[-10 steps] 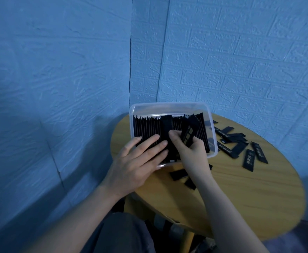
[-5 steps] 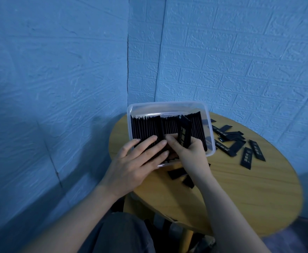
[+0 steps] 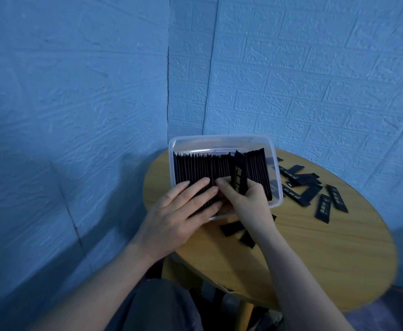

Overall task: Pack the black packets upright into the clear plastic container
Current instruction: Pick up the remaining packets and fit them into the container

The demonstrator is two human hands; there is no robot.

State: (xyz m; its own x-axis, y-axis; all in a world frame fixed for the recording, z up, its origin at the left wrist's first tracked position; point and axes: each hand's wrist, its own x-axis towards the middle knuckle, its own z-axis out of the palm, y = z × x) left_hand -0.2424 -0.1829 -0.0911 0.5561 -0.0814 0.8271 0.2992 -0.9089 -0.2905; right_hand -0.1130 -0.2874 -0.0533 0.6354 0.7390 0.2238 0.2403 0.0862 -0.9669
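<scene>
Clear container (image 3: 222, 142) sits at the far left edge of a round wooden counter (image 3: 327, 249), in the corner of the room. A row of black packets (image 3: 200, 170) stands upright inside, filling its near side. Right hand (image 3: 248, 199) pinches one packet (image 3: 240, 173) upright, its lower end down in the row. Left hand (image 3: 172, 218) lies flat with straight fingers (image 3: 195, 189) pressing on the row's top edges, grasping nothing. Loose packets (image 3: 300, 185) lie flat on the counter just right of the container; two more (image 3: 237, 230) lie near the right wrist. Walls (image 3: 315, 80) on both sides are blue with embossed brick pattern, with a seam in the corner. Dim bluish light.
</scene>
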